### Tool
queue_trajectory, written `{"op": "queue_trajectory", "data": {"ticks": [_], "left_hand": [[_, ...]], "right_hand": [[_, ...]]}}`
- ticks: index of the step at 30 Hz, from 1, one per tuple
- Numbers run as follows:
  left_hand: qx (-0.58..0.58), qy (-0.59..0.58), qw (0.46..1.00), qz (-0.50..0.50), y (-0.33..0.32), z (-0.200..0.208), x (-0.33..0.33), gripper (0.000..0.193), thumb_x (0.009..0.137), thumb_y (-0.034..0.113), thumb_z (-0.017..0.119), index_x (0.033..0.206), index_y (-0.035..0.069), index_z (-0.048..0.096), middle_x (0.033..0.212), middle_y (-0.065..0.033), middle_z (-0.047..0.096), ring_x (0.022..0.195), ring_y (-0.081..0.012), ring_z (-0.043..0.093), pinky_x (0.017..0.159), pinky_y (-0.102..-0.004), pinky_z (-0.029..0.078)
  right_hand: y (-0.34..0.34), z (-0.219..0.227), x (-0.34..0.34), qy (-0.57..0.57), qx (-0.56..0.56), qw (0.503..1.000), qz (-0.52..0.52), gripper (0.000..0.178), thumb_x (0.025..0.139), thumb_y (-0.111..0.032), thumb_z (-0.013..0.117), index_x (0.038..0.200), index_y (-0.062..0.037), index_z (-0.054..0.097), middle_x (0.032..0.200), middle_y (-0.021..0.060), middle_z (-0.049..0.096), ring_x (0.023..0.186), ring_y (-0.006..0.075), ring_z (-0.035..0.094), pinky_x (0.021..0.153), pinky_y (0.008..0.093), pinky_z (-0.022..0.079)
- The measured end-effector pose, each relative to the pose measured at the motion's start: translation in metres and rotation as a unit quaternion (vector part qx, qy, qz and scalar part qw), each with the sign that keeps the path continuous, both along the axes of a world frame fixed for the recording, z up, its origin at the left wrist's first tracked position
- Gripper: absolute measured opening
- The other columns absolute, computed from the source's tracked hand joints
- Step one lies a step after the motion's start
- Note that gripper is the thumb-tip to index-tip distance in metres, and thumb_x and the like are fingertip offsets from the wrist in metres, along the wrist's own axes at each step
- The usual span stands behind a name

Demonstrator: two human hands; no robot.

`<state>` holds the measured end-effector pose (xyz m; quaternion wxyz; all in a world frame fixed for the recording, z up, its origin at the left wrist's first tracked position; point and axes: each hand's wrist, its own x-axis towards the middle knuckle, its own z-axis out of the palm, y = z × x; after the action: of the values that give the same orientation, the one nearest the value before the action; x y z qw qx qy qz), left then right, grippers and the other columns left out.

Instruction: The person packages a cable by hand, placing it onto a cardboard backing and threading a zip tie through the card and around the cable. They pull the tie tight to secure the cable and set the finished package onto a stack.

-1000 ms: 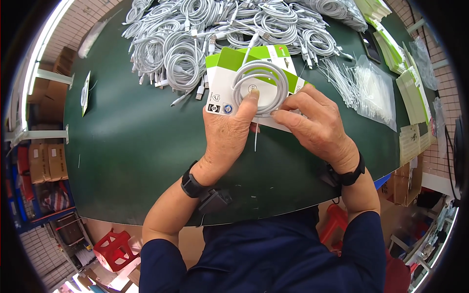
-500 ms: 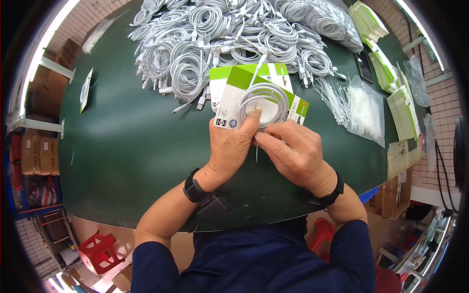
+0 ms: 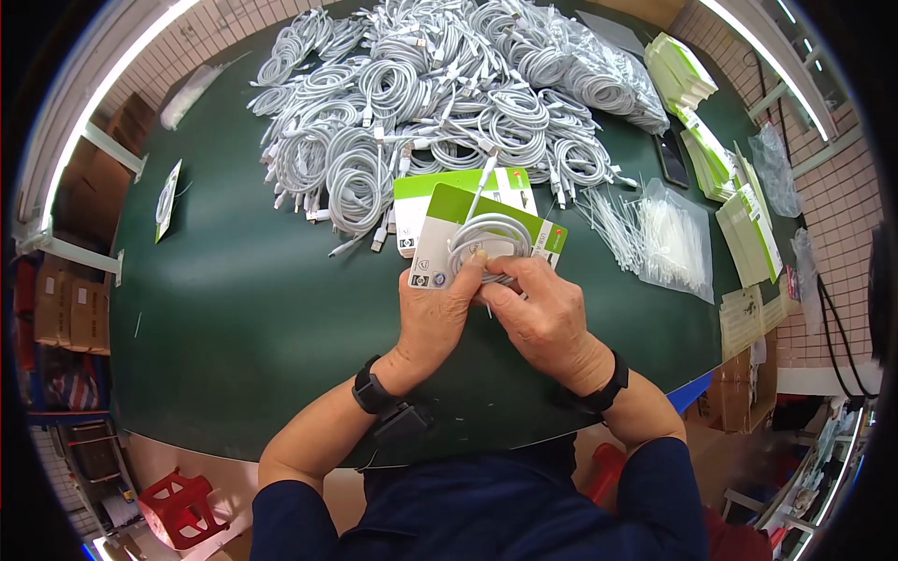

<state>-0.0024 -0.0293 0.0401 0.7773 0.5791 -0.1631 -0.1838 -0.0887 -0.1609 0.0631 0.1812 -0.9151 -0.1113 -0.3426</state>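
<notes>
My left hand (image 3: pixel 433 313) is closed on a white and green packaging card (image 3: pixel 433 245), its thumb pressed on a coiled white cable (image 3: pixel 494 224) that lies against the card's face. One plug of the cable (image 3: pixel 486 166) sticks up past the card's top edge. My right hand (image 3: pixel 543 313) is closed at the coil's lower edge, its fingertips touching the cable beside my left thumb. A thin white tie end (image 3: pixel 489 312) pokes out below the fingers; the rest of it is hidden. Behind the held card, a stack of similar cards (image 3: pixel 407 198) lies on the table.
A big heap of coiled white cables (image 3: pixel 421 103) covers the far side of the green table (image 3: pixel 243 327). Loose white cable ties (image 3: pixel 610 224) and a clear bag of ties (image 3: pixel 675 243) lie to the right, near a phone (image 3: pixel 672 157) and card stacks (image 3: pixel 748 234). One carded cable (image 3: pixel 168 201) stands at the left.
My right hand's fingers have moved up from the tie below the coil onto the coil's lower edge. The whole view has shifted slightly. My left hand keeps its hold on the card.
</notes>
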Motion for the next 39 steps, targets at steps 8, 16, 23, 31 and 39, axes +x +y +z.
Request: {"op": "queue_trajectory", "data": {"ticks": [8, 16, 23, 31, 39], "left_hand": [[-0.009, -0.008, 1.0, -0.01, 0.002, 0.005, -0.001, 0.02, 0.095, 0.01, 0.071, 0.11, -0.003, 0.071, 0.091, -0.0038, 0.074, 0.077, -0.0077, 0.066, 0.065, -0.0253, 0.054], [0.013, -0.044, 0.999, -0.029, 0.007, 0.011, 0.004, 0.021, 0.095, 0.01, 0.072, 0.11, -0.004, 0.071, 0.091, -0.0043, 0.074, 0.08, -0.0084, 0.067, 0.067, -0.0252, 0.054], [-0.027, -0.051, 0.998, -0.034, 0.011, 0.028, 0.014, 0.021, 0.096, 0.009, 0.072, 0.112, -0.004, 0.069, 0.095, -0.0047, 0.074, 0.082, -0.0092, 0.067, 0.068, -0.0256, 0.055], [-0.053, -0.049, 0.997, -0.028, 0.012, 0.035, 0.018, 0.024, 0.096, 0.007, 0.072, 0.117, -0.003, 0.066, 0.102, -0.0068, 0.072, 0.084, -0.0102, 0.067, 0.07, -0.0261, 0.057], [-0.066, -0.03, 0.997, -0.015, 0.009, 0.03, 0.017, 0.029, 0.097, 0.007, 0.071, 0.122, -0.004, 0.063, 0.109, -0.0097, 0.071, 0.084, -0.0128, 0.068, 0.069, -0.0273, 0.059]], "right_hand": [[0.003, -0.009, -0.001, 0.0, 0.025, 1.0, -0.003, 0.014, 0.08, 0.0, 0.078, 0.09, -0.0041, 0.068, 0.092, 0.0088, 0.068, 0.06, 0.0238, 0.066, 0.049, 0.0334, 0.053], [0.009, -0.005, 0.0, -0.008, 0.058, 0.998, -0.007, 0.015, 0.08, 0.002, 0.077, 0.087, -0.0022, 0.065, 0.091, 0.0099, 0.068, 0.061, 0.026, 0.068, 0.05, 0.0342, 0.054], [0.015, 0.017, 0.009, -0.04, 0.032, 0.999, -0.016, 0.017, 0.076, 0.006, 0.079, 0.088, 0.0, 0.068, 0.091, 0.0104, 0.067, 0.064, 0.0243, 0.068, 0.052, 0.0325, 0.054], [0.018, 0.005, 0.009, -0.098, 0.024, 0.995, 0.008, 0.023, 0.07, 0.008, 0.081, 0.088, 0.002, 0.07, 0.092, 0.0111, 0.066, 0.067, 0.0211, 0.067, 0.055, 0.0304, 0.055], [0.019, 0.0, 0.008, -0.135, 0.037, 0.99, 0.036, 0.017, 0.072, 0.003, 0.076, 0.087, 0.0047, 0.067, 0.096, 0.0131, 0.066, 0.07, 0.0217, 0.069, 0.054, 0.031, 0.056]]}}
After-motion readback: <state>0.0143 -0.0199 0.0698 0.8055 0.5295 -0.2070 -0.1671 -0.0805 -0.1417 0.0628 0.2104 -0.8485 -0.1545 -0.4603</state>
